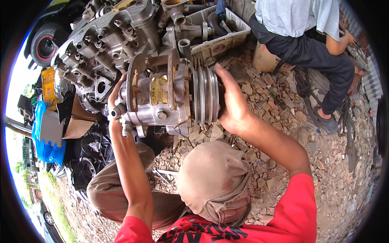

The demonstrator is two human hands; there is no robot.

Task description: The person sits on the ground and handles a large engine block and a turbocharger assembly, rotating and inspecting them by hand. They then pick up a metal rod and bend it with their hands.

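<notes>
Between my two hands is a metal air-conditioning compressor (142, 97), with a grooved pulley (205, 95) at its right end. Two rusty bracket plates (173, 87) wrap its body, and a yellowed label (159, 91) sits between them. My left hand (114, 97) is closed around the fitting end, its fingers mostly hidden behind the metal. On the other side, my right hand (234, 101) presses its palm and thumb to the pulley's outer face; its other fingers are out of sight. The compressor is held above my knees, just in front of a large engine (109, 44).
A white plastic crate (221, 47) of metal parts stands behind. At the right, a person in a grey shirt (296, 18) sits on a bucket (267, 58). Broken tile and stone rubble (279, 133) covers the ground. Blue plastic (50, 152) and a cardboard box (81, 117) lie left.
</notes>
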